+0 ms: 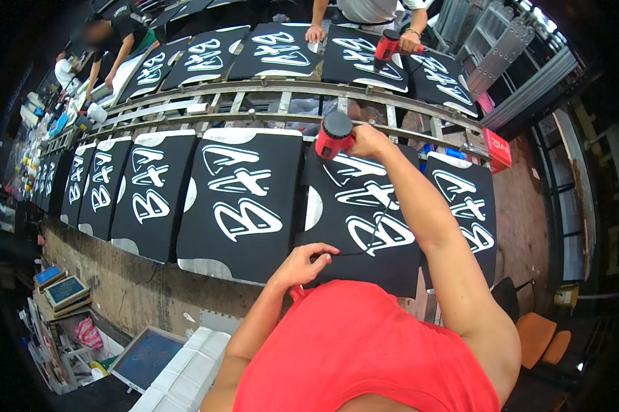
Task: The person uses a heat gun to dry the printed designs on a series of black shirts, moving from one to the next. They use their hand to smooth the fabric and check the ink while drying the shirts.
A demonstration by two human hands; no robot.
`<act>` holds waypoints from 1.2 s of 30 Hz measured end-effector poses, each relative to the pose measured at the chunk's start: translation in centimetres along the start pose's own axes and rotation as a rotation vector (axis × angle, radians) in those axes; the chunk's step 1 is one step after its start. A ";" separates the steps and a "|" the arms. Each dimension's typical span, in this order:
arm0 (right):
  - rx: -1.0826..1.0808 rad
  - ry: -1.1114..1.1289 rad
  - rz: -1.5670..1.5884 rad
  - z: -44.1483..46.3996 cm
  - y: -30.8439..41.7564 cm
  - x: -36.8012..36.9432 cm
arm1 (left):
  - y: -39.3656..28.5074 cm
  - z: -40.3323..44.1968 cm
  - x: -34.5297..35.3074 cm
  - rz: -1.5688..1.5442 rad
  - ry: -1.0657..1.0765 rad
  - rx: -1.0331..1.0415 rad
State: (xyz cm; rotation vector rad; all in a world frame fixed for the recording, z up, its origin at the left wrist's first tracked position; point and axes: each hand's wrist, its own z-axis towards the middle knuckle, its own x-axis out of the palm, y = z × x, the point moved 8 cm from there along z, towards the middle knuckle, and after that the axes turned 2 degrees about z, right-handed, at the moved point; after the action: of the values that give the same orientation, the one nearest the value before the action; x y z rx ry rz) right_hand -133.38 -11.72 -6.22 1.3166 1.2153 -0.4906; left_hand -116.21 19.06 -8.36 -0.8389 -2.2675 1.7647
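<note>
My right hand (371, 142) grips a red heat gun (333, 141) with a dark round end, held above the far end of a black printed T-shirt (337, 220). White outlined lettering (374, 233) covers that shirt. A thin black cord (364, 253) hangs across the lettering and runs to my left hand (302, 264), whose fingers are closed around it near the shirt's close edge. To the left lies another black shirt (241, 185) with the same lettering; a further one (471, 206) lies to the right, partly behind my forearm.
Metal rails (282, 103) separate my row of shirts from a second row (275, 51). Across it, a co-worker's hand (411, 42) holds another red heat gun (386, 48). A red container (497, 150) stands at the right end. White boxes (186, 371) and a framed screen (148, 357) sit at lower left.
</note>
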 end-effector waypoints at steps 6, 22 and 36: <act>0.027 0.048 -0.064 -2.9 0.0 -1.7 | -0.1 0.2 0.2 -0.038 -0.015 0.009; 0.123 0.018 -0.099 -6.6 -4.7 -4.6 | -0.2 0.4 0.4 -0.012 0.025 0.039; 0.349 0.015 0.010 -13.4 -14.9 -7.2 | -0.9 0.7 1.3 0.007 0.053 0.068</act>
State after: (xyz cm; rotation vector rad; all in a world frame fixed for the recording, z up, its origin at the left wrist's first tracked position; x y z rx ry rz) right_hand -153.79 -6.02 -4.21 1.6217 1.1691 -0.7106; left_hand -117.85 19.01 -8.00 -0.8709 -2.1619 1.7897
